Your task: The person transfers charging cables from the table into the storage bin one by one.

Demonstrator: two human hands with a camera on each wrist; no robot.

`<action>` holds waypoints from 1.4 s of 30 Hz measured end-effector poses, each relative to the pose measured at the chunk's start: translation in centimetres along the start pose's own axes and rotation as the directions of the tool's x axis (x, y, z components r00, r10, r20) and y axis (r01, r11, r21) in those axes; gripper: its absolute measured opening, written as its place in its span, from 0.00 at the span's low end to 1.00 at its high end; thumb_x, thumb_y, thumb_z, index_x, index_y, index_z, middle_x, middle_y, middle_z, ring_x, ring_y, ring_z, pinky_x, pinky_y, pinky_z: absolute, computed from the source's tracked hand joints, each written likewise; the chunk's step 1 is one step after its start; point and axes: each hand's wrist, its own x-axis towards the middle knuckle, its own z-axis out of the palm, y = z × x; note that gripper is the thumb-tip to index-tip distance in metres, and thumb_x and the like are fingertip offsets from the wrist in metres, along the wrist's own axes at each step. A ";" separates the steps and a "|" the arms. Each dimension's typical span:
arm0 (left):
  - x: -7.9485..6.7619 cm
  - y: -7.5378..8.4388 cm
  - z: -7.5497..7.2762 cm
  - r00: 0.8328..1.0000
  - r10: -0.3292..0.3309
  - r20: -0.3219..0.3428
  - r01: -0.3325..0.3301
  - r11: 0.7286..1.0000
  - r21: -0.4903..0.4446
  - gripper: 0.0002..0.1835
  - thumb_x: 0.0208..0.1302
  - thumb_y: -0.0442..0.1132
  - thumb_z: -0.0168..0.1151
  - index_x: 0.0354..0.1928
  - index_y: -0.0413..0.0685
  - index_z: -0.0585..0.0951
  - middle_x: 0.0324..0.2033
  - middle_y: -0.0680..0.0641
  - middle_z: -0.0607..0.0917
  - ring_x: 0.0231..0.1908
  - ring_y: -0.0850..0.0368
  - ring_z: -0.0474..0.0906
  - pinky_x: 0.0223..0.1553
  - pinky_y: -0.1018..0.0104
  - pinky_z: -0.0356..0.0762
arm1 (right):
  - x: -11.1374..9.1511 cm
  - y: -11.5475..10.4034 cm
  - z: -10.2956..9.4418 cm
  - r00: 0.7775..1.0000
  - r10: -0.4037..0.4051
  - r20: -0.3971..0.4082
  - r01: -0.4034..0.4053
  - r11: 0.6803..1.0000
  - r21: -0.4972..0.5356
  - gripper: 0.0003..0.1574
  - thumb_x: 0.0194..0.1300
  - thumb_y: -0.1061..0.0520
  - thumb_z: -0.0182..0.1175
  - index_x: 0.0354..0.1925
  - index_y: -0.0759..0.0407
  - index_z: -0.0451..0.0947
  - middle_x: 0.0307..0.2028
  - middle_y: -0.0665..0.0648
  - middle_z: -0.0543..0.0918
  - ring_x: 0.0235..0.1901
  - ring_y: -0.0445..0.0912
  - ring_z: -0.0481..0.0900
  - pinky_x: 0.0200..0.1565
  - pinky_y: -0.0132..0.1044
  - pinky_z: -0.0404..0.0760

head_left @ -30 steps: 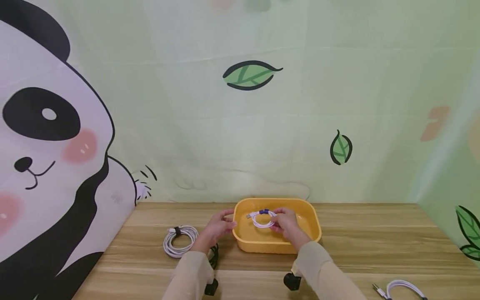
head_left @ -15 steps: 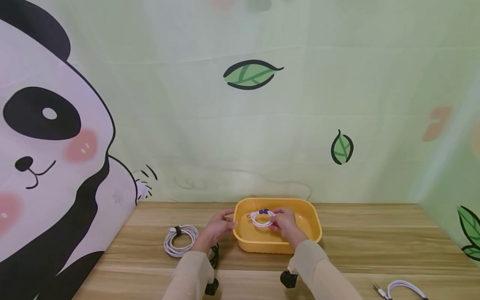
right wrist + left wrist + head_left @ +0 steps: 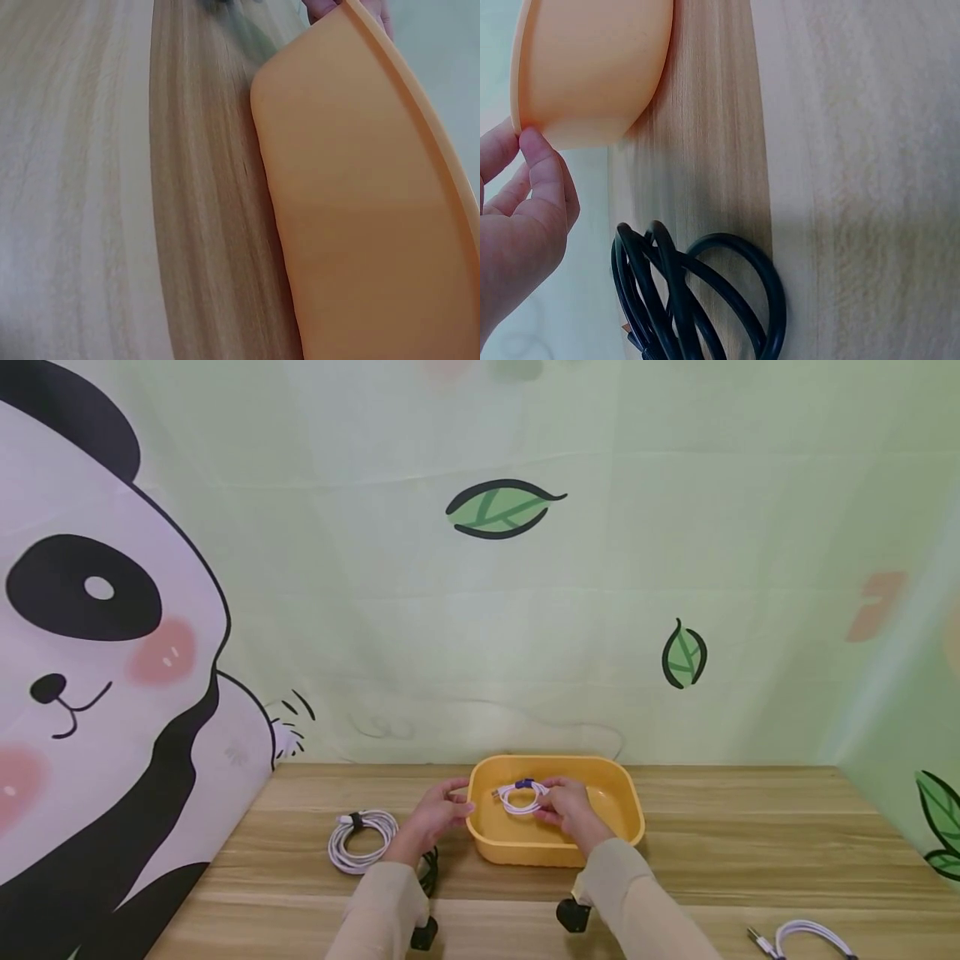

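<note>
A yellow plastic bin [image 3: 517, 853] stands on the wooden table near the wall. My left hand [image 3: 437, 812] pinches its left rim between thumb and finger, seen closely in the left wrist view, where the hand [image 3: 525, 202] meets the rim's corner. Over the inside of the bin, my right hand [image 3: 572, 808] holds a small coiled white USB cable [image 3: 517, 811] by its right side. A blue tie binds that coil at the top, and its plug points left. In the right wrist view the bin's wall [image 3: 360, 187] hides the right hand and the cable.
Left of the bin lies a coiled grey-white cable [image 3: 341, 858] with a black tie. A black coiled cable [image 3: 675, 285] lies close to my left wrist. Another white cable [image 3: 806, 927] is at the table's front right. A panda-print cloth [image 3: 375, 610] hangs behind.
The right hand and the white cable coil have shifted very slightly to the left inside the bin, the right wrist turning a little. The left hand has kept its hold on the rim.
</note>
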 end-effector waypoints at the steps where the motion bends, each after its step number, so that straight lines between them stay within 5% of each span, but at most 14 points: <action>1: 0.0 0.0 0.0 1.000 -0.002 -0.001 0.002 1.000 0.003 0.24 0.56 0.24 0.52 0.57 0.34 0.65 0.33 0.46 0.70 0.29 0.59 0.70 0.34 0.69 0.75 | 0.0 0.0 0.0 1.000 0.003 0.004 -0.003 1.000 0.004 0.22 0.53 0.73 0.53 0.49 0.66 0.69 0.35 0.62 0.73 0.22 0.45 0.74 0.30 0.35 0.80; 18: 0.0 -0.1 -0.1 1.000 0.013 -0.004 -0.013 1.000 0.023 0.25 0.56 0.25 0.53 0.58 0.33 0.65 0.35 0.45 0.71 0.30 0.59 0.70 0.38 0.65 0.75 | 0.2 0.0 0.1 1.000 0.010 0.025 -0.011 0.999 0.035 0.24 0.52 0.76 0.50 0.50 0.69 0.67 0.40 0.64 0.72 0.23 0.45 0.74 0.31 0.35 0.80; 42: 0.0 -0.2 -0.1 1.000 0.019 0.014 -0.019 1.000 -0.010 0.25 0.55 0.24 0.53 0.57 0.32 0.65 0.32 0.47 0.69 0.30 0.60 0.70 0.39 0.65 0.75 | 0.7 0.2 0.8 1.000 0.010 0.023 -0.010 0.999 -0.039 0.24 0.51 0.77 0.49 0.49 0.72 0.67 0.33 0.62 0.72 0.21 0.44 0.74 0.29 0.34 0.80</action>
